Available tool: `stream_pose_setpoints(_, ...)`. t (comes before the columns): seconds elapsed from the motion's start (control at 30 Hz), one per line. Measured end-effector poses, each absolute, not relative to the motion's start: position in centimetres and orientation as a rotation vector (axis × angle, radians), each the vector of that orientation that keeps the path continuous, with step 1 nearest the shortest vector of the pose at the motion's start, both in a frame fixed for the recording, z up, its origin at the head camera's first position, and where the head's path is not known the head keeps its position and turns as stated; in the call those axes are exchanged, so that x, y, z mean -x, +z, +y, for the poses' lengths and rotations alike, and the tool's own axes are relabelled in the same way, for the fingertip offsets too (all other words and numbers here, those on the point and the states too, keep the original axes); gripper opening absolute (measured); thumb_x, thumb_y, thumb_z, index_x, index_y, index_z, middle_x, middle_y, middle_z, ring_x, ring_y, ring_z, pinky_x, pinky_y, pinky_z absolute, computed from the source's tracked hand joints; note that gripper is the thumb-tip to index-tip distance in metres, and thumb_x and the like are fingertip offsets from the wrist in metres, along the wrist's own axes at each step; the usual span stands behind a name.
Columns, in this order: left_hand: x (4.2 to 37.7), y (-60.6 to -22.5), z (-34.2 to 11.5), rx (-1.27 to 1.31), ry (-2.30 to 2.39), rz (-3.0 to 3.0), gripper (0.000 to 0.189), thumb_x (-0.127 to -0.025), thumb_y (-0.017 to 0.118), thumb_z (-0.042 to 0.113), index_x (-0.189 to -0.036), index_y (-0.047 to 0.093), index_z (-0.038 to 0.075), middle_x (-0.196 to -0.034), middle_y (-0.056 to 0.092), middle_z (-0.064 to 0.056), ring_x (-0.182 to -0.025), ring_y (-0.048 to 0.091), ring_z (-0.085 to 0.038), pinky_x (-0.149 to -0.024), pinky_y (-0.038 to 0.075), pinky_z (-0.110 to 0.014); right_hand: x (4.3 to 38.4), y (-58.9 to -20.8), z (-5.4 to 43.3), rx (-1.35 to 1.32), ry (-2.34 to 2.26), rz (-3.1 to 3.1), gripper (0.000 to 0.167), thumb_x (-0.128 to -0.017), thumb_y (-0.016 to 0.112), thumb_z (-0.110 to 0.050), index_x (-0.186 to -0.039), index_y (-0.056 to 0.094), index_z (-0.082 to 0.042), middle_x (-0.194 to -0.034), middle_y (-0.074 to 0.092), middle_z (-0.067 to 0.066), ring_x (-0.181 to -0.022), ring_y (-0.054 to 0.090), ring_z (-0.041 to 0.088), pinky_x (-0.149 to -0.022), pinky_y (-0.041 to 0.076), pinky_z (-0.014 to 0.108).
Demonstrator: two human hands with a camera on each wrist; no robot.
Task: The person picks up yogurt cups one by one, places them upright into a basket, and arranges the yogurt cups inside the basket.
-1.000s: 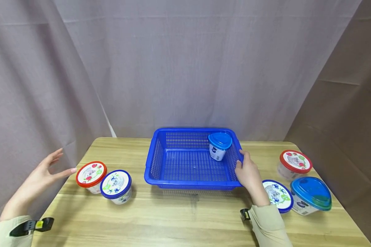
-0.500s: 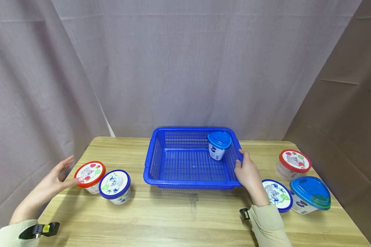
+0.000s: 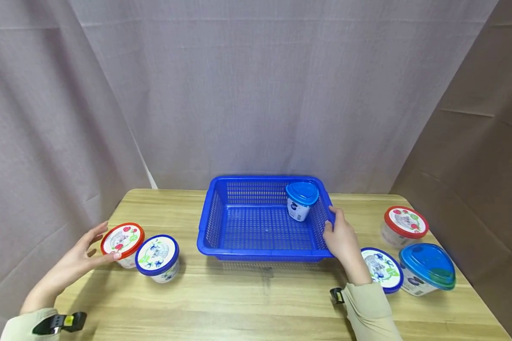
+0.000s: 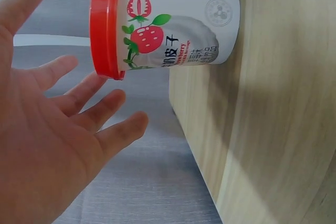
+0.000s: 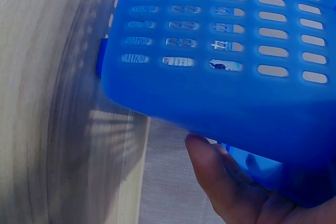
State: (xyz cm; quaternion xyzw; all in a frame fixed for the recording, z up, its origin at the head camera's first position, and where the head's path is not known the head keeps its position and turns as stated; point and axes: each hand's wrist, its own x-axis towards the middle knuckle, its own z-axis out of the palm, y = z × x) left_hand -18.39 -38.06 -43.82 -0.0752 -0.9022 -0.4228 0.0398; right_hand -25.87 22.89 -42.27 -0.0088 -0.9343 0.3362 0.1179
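Nearest: sleeves (image 3: 373, 308) with wrist cameras (image 3: 69, 321) on both arms, over the wood table (image 3: 222, 308) in front of the basket. Left hand (image 3: 70, 263), well left of the basket, fingers spread and thumb apart, nothing held; thumb tip overlaps the near edge of the strawberry tub's (image 3: 123, 240) red lid in the head view, contact can't be told. That tub stands upright on the table, left of the basket; blueberry tub (image 3: 157, 255), blue round lid, upright between it and the basket. Change over the last second: left hand has come in from beside the strawberry tub to around its lid; right hand (image 3: 343, 239) and the tubs hold their places. Judged from that, the left hand is at the tub but hasn't got hold of it, and the right is tied up with the basket. Right hand grips the basket's right rim, fingers curled round it. Right of the basket, nearer side: another blue-round-lid tub (image 3: 381, 270), part hidden by the arm, then a big blue-lidded tub (image 3: 428, 266), and behind that a second red-lidded tub (image 3: 406, 222). Blue basket (image 3: 264, 252) itself has one small blue-lidded tub (image 3: 300, 201) standing in its far right corner. Grey curtain (image 3: 260, 94) behind the basket.
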Motion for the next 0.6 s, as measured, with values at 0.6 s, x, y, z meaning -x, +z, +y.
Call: stream_pose_setpoints(0.6,18.47,-44.84,-37.97,0.135,-1.336,-2.846,0.1,-0.093,0.074,0.028,-0.161,0.006,0.004,-0.16,0.022,-0.026,-0.137,0.028,-0.044,-0.097,0.04,-0.038,25.94,-42.29,22.93,0.042,0.994,-2.755,0.05,-0.104,0.039,-0.011,-0.151,0.03,0.005,-0.139,0.043,0.043,-0.123,0.048,0.058,-0.099,0.041,0.068)
